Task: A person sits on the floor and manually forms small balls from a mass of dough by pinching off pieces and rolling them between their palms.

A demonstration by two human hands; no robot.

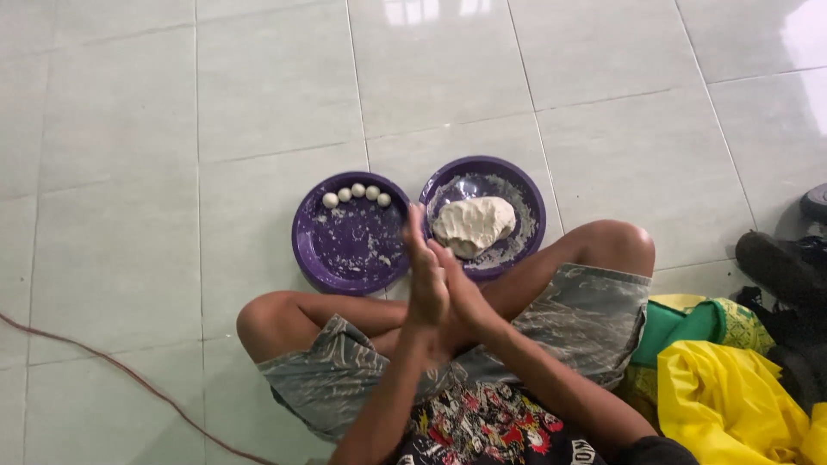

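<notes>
Left hand (424,284) and right hand (461,288) were pressed palm to palm, fingers extended toward 12 o'clock, held above the crossed legs. Whether anything was pinched between the palms could not be told; nothing was visibly gripped.

Two purple plates were set on the tiled floor (258,95) just beyond the fingertips. Left purple plate (323,250) was at 11 o'clock from the hands, smeared with flour residue; five small dough balls (357,194) were lined in an arc along its far rim, touching or nearly so. Right purple plate (527,194) was at 1 o'clock, beside the left one, rims nearly touching; a dough lump (472,224) was seated at its centre.

Yellow and green cloth (724,379) was piled at 3 o'clock by the right knee. A reddish cable (103,362) was run across the floor at 8 o'clock.
</notes>
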